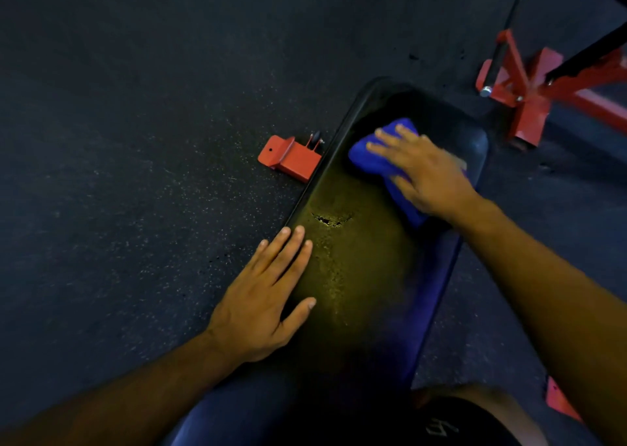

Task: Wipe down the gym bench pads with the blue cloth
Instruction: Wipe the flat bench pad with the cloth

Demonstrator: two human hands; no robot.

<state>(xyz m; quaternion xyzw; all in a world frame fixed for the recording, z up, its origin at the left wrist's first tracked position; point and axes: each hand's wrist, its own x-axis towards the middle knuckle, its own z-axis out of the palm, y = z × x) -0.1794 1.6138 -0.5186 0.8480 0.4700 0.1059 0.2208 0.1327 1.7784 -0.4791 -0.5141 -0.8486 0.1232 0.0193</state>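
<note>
Blue cloth (380, 160) pressed flat under open right hand (424, 170) at bench pad's (356, 259) far end, left hand (268, 296) open, resting at pad's 9 o'clock edge, well apart from cloth at 7 o'clock

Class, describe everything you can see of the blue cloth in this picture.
The blue cloth is a bright blue, soft-looking fabric, bunched into a thick wad rather than spread flat. It lies on the far end of the black bench pad, towards its right side. The right hand presses on it with fingers spread and nearly straight, covering its middle; blue shows beyond the fingertips and below the wrist. The left hand does not touch it.
</note>
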